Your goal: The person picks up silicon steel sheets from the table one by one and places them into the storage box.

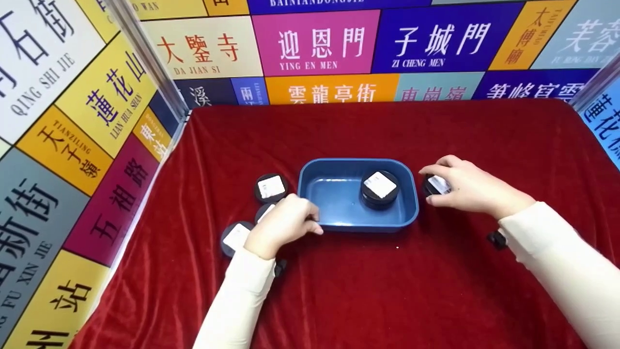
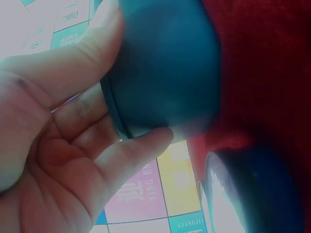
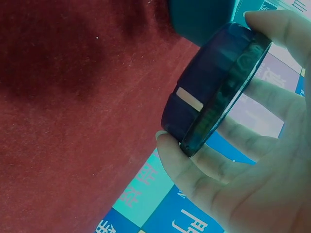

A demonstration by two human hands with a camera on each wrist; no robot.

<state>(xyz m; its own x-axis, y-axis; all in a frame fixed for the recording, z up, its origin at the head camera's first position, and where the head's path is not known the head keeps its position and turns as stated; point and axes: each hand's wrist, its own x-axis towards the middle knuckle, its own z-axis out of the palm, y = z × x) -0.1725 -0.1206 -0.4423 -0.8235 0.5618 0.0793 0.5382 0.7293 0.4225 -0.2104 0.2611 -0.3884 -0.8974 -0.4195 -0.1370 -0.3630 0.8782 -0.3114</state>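
A blue plastic bin (image 1: 358,225) sits on the red cloth in the middle of the head view. My left hand (image 1: 288,223) grips its near left corner by the rim, as the left wrist view also shows. To the bin's right, my right hand (image 1: 467,189) holds a round black lidded tub (image 3: 214,92) by its edges, thumb on one side and fingers on the other. A white label marks its top. Inside the bin, at the right end, stands another round black tub (image 1: 379,189) with a white label.
Left of the bin, one labelled black tub (image 1: 271,188) lies behind the left hand. Another tub (image 1: 236,237) is beside the left wrist, and a third tub (image 1: 264,212) is partly hidden by that hand. Panels with printed signs (image 1: 317,43) stand behind the red-covered table (image 1: 368,295).
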